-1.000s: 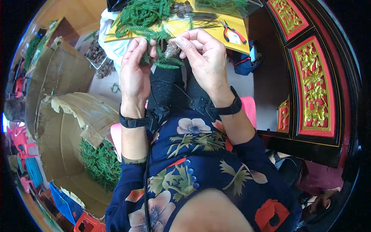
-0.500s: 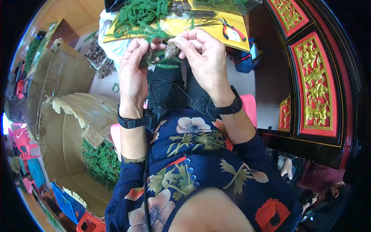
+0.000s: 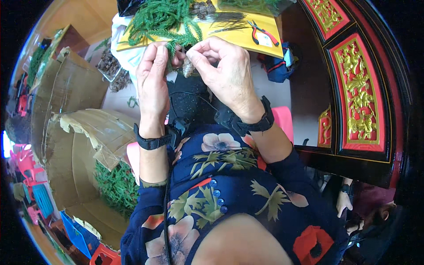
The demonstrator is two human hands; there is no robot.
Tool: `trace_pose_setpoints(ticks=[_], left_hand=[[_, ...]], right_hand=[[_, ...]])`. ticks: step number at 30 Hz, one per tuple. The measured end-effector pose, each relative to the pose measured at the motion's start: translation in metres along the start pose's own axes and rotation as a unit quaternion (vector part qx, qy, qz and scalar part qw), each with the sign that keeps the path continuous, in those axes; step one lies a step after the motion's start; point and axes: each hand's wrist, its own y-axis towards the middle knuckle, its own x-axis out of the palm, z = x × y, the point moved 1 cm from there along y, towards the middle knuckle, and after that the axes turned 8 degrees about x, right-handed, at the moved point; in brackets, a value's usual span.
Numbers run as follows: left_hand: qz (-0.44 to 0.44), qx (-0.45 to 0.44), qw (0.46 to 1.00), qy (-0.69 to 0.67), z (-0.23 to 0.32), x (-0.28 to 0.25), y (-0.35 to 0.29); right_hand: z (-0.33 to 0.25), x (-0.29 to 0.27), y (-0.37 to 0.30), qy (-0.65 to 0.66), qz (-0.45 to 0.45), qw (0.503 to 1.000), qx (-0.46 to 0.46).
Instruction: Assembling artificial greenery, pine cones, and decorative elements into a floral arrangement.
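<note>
Just in front of the near edge of a yellow table (image 3: 240,37), my two hands work close together. My left hand (image 3: 153,79) is closed, thumb against the fingers, on a green artificial pine sprig (image 3: 183,37) whose needled tips stick up and away. A small brown pine cone (image 3: 188,68) hangs between the hands. My right hand (image 3: 227,70) pinches at the cone's upper end, where its fingertips partly hide the join with the sprig. On the table lie a heap of green sprigs (image 3: 161,17), brown cones (image 3: 204,9), thin dark wires (image 3: 227,20) and red-handled pliers (image 3: 264,34).
An open cardboard box (image 3: 75,172) with green sprigs (image 3: 117,187) inside stands at my left. Behind it are a wire basket of cones (image 3: 110,66) and pink stools (image 3: 28,161). Carved red-and-gold panelling (image 3: 360,92) rises at right. Another person's hand (image 3: 344,203) shows lower right.
The cone has shifted slightly left and down and now hangs more upright. My right hand has moved a little left, and the sprig's tips point further up.
</note>
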Motion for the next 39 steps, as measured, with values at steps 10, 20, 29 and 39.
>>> trace_pose_setpoints(ticks=[10, 20, 29, 39], left_hand=[[0.005, -0.031, 0.999, 0.029, -0.004, -0.006, -0.005], [0.0, -0.242, 0.944, -0.226, -0.009, -0.007, -0.007], [0.029, -0.193, 0.95, -0.242, 0.006, -0.005, -0.007], [0.036, -0.183, 0.955, -0.231, 0.012, 0.004, -0.011]], right_hand=[[0.0, -0.002, -0.005, -0.055, 0.017, 0.998, -0.029], [-0.011, -0.008, -0.004, -0.203, 0.06, 0.971, -0.109], [-0.021, -0.01, -0.015, 0.05, 0.002, 0.998, -0.031], [-0.031, -0.012, -0.022, -0.273, 0.098, 0.904, -0.313]])
